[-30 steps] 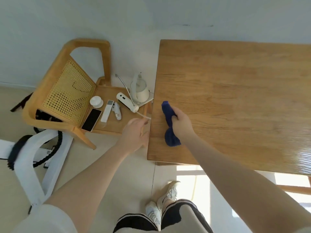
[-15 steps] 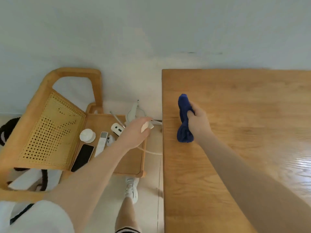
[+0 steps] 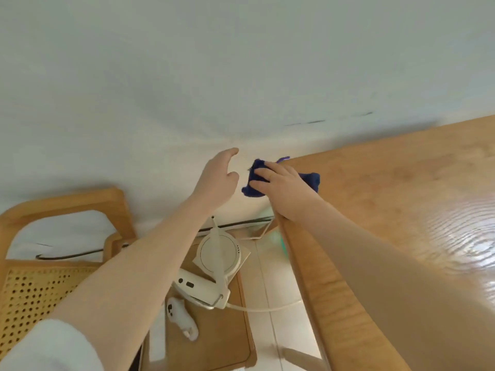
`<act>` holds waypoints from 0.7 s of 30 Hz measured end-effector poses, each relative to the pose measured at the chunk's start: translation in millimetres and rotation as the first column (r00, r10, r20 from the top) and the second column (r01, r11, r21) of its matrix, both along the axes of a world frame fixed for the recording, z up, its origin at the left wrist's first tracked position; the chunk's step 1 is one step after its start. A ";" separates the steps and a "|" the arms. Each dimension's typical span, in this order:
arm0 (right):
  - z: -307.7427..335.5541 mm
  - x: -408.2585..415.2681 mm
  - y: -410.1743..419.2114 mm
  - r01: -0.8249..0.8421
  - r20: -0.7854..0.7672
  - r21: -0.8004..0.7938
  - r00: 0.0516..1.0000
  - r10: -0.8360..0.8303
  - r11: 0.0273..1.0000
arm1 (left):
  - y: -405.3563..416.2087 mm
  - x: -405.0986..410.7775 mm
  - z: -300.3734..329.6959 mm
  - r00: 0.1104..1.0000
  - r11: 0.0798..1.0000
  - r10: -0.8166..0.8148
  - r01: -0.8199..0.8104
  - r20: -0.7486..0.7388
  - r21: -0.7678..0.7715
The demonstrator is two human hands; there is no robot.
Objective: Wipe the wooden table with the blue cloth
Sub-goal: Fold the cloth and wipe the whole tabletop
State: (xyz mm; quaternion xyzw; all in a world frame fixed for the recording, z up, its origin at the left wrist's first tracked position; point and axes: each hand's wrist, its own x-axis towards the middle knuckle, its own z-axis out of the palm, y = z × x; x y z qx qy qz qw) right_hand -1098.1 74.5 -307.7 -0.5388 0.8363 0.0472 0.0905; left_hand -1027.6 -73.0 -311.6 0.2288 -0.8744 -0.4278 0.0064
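The right hand (image 3: 281,190) lies on top of the blue cloth (image 3: 312,179) at the far left corner of the wooden tabletop (image 3: 388,210). Its fingers curl over the cloth and grip it. The cloth is bunched up, and part of it hangs past the tabletop's left edge, at about 9 o'clock from the hand. A small end sticks out at 3 o'clock from the hand and lies on the wood.

The left hand (image 3: 218,180) is in the air just beside the cloth, at 9 o'clock from it. Its fingers are loose and spread, and it holds nothing. It does not touch the cloth.

At 7 o'clock from the hands, lower down, is a wooden chair (image 3: 61,210) with a woven back. On its seat sit a round white kettle (image 3: 219,253), a white gadget with buttons (image 3: 192,287) and a small white controller (image 3: 179,317). A white cord (image 3: 267,308) runs from the seat toward the tabletop.
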 end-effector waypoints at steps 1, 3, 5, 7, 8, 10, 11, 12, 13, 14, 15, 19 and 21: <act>-2.5 -5.1 -5.5 -0.060 -0.006 0.069 0.998 0.061 0.996 | -7.4 5.0 -5.0 1.000 0.999 -0.013 0.013 -0.001 -0.037; -7.1 -7.3 -9.4 -0.139 -0.044 0.090 0.989 0.143 0.986 | -18.2 13.2 -12.2 0.998 0.990 -0.068 0.070 0.019 -0.123; -7.9 1.1 -2.5 -0.209 -0.072 0.081 0.974 0.215 0.974 | -24.6 18.0 -16.7 0.988 0.968 -0.147 0.151 0.037 -0.199; -10.1 23.4 17.4 -0.237 -0.035 0.152 0.969 0.245 0.959 | -26.1 20.7 -17.7 0.977 0.948 -0.210 0.215 0.044 -0.235; -9.7 35.3 29.1 -0.249 -0.008 0.174 0.967 0.254 0.953 | -25.5 21.7 -17.1 0.972 0.943 -0.229 0.234 0.048 -0.237; -4.5 56.4 50.2 -0.276 0.061 0.184 0.961 0.269 0.943 | -22.8 21.2 -16.3 0.962 0.935 -0.269 0.272 0.045 -0.230; -5.3 59.8 55.6 -0.286 0.054 0.177 0.958 0.281 0.942 | -21.1 20.4 -15.3 0.956 0.930 -0.289 0.291 0.044 -0.225; -7.6 56.2 55.5 -0.290 0.019 0.160 0.957 0.291 0.944 | -19.4 19.7 -14.1 0.950 0.925 -0.308 0.310 0.043 -0.220; -9.6 47.6 49.5 -0.277 -0.026 0.128 0.959 0.282 0.952 | -18.4 18.2 -13.9 0.944 0.919 -0.327 0.327 0.038 -0.221; -12.5 36.9 39.0 -0.243 -0.072 0.083 0.966 0.249 0.966 | -17.4 17.1 -14.3 0.937 0.910 -0.348 0.347 0.034 -0.226; -15.6 27.2 26.8 -0.200 -0.108 0.041 0.973 0.203 0.979 | -16.8 16.5 -15.2 0.927 0.898 -0.374 0.371 0.033 -0.237; -16.7 9.7 -5.3 -0.099 -0.073 -0.004 0.992 0.098 0.995 | -21.5 7.5 -16.2 0.838 0.746 -0.536 0.528 0.105 -0.407; -12.3 15.6 9.4 -0.150 -0.028 -0.052 0.989 0.148 0.987 | -23.1 -6.2 -13.6 0.769 0.609 -0.618 0.599 0.162 -0.520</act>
